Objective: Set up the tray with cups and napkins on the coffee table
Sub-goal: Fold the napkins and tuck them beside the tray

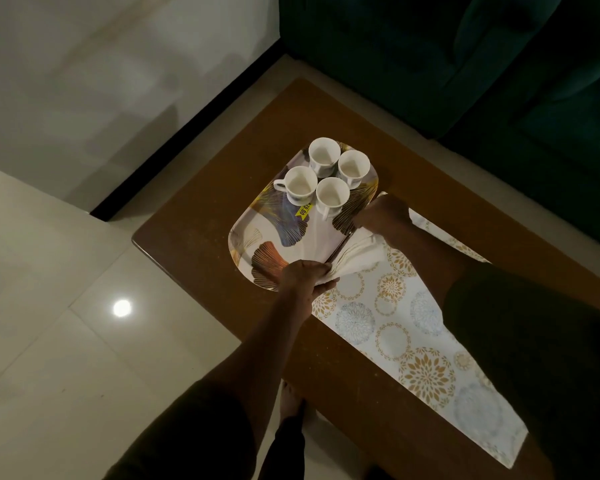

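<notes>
A leaf-patterned tray rests on the brown coffee table. Several white cups stand bunched at its far end. A white napkin lies crumpled against the tray's near right rim. My left hand is closed on the tray's near corner and on the napkin's lower end. My right hand grips the tray's right rim beside the napkin's upper end. A yellow price sticker sits on the tray by the cups.
A white runner with gold and blue medallions lies along the table under the tray's right side. A dark green sofa stands beyond the table. Pale tiled floor spreads to the left. My bare foot is beside the table's near edge.
</notes>
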A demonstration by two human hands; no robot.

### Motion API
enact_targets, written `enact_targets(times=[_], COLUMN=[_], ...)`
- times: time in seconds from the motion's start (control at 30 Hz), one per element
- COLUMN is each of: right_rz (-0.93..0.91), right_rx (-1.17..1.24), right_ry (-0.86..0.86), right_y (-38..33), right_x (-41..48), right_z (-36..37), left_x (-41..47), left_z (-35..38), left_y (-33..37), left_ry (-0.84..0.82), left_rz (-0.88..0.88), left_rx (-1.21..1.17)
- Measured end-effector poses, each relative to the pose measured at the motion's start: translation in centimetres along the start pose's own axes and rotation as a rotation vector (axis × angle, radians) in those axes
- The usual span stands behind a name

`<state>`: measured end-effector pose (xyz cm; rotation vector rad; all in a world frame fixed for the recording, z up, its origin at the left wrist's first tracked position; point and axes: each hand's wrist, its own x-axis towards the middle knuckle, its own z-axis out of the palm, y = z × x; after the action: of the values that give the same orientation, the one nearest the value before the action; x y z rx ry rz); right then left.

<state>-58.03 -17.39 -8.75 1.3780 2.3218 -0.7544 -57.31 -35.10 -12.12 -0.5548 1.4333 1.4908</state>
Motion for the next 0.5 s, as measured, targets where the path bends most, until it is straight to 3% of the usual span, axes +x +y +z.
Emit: enact_targets(times=[0.1,0.2,0.33,0.4,0.5], right_rz=[-0.034,-0.031,0.000,0.003,-0.017], right_rx=[-0.026,0.040,0.262,0.239,0.170], right_ry=[0.001,-0.004,-0.086,-0.077,-0.047], right_y=[-0.2,-0.1,0.3,0.5,0.4], right_x=[0.2,0.4,0.4,0.5,0.1], right_z=[-0.3,-0.2,-0.4,-0.6,-0.9], left_x=[-0.2,-0.8,-2.3,-2.6,-2.1], left_z=[0.1,0.1,-0.4,-0.4,0.4], left_y=[-0.1,-0.3,-1.0,-1.3,-1.4], left_ry=[0.076,0.203,0.309,0.272,0.248], left_rz=[0.014,0.150,0.547,0.606,0.648], left_rx=[0.086,0.248,0.886,1.089,1.207])
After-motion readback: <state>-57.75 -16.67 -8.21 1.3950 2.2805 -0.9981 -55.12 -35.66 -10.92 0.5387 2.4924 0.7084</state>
